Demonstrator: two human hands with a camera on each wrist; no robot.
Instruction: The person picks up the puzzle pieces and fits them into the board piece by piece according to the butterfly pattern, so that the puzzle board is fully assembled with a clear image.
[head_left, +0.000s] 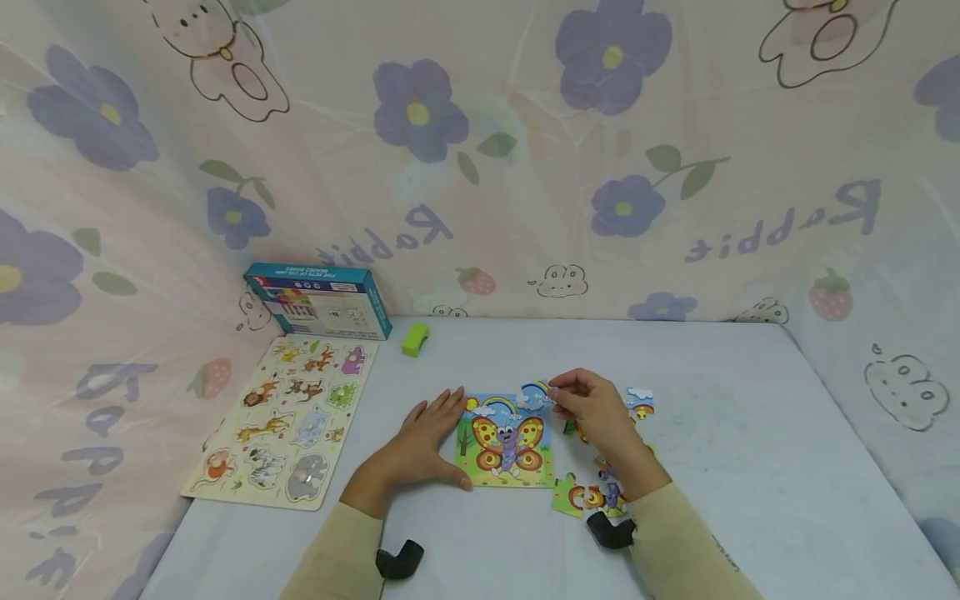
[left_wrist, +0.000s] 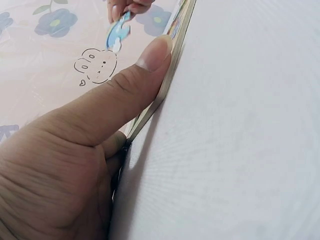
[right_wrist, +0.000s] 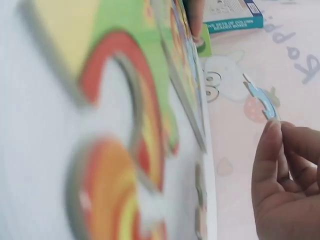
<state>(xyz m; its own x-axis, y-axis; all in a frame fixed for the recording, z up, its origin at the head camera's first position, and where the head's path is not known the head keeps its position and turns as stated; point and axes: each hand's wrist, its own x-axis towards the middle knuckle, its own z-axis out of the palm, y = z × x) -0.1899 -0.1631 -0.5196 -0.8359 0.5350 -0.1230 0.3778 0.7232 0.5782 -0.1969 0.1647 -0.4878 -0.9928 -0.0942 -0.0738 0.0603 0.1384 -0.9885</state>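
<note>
A square butterfly puzzle board (head_left: 506, 450) lies on the table. My left hand (head_left: 420, 454) rests along its left side, fingers reaching the upper left corner. Its thumb (left_wrist: 120, 95) touches the board's edge near the lower left corner. Above the board's upper right corner, my right hand (head_left: 592, 404) pinches a blue puzzle piece (head_left: 535, 395) with a rainbow and cloud. The right wrist view shows that piece (right_wrist: 264, 100) between thumb and fingertips, raised off the table. Loose puzzle pieces (head_left: 576, 493) lie right of the board, some hidden under the right hand and forearm.
At the left lies a wooden animal puzzle board (head_left: 288, 421). Behind it a teal-edged box (head_left: 322, 302) leans by the patterned curtain. A small green block (head_left: 415, 339) stands near the back. Another loose piece (head_left: 640, 398) lies beyond the right hand.
</note>
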